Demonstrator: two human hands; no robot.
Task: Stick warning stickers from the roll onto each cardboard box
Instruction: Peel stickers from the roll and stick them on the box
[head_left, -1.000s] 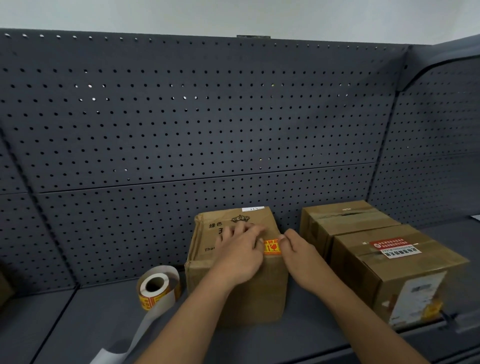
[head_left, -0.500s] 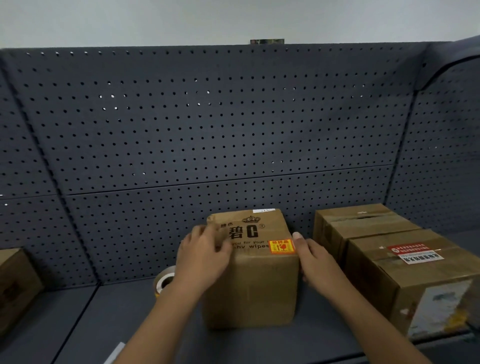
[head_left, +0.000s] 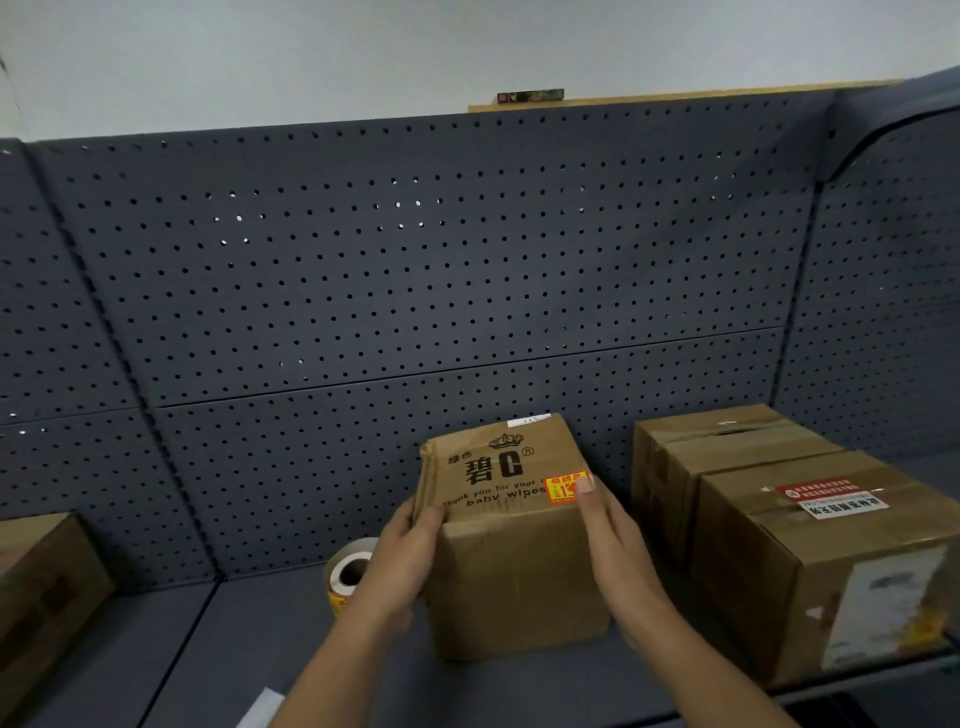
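Grey pegboard shelf (head_left: 260, 649) — left hand (head_left: 405, 556) grips, right hand (head_left: 608, 540) presses cardboard box (head_left: 514, 571).

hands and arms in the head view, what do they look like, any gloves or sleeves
The left hand and right hand are bare: no gloves, rings or watch visible. The left forearm and right forearm are bare too, with no sleeve in view down to the frame's edge.
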